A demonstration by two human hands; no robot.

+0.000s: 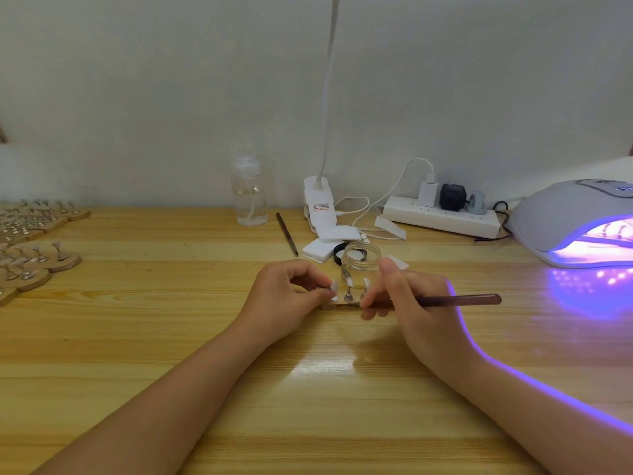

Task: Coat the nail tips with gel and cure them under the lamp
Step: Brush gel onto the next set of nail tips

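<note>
- Work surface was a pale wooden table (137, 337) with lengthwise grain and a glossy patch of reflected light near the middle; a plain off-white wall (171, 80) stood behind it.
- Left hand (287, 296) had fingers curled, thumb and forefinger pinching a nail tip (334, 286) at the left end of a small wooden holder (339, 306).
- Right hand (418, 303) gripped a dark brush (459, 299), handle pointing right, fingertips down at the holder's right end; the bristle end was hidden.
- The holder lay at table centre, directly in front of an open clear glass jar (361, 265); a black lid (339, 253) sat just behind the jar.
- Curing lamp (575, 217) stood at far right, lit, casting violet light over the table and the right forearm; stands were visible inside.
- Far left: a cluster of wooden holders with metal stands (37, 248).
- Along the wall: clear bottle (249, 193), white clip lamp (320, 204), power strip (442, 217) with plugs.
- A second brush (287, 234) and white pads (325, 245) lay near the clip lamp.
</note>
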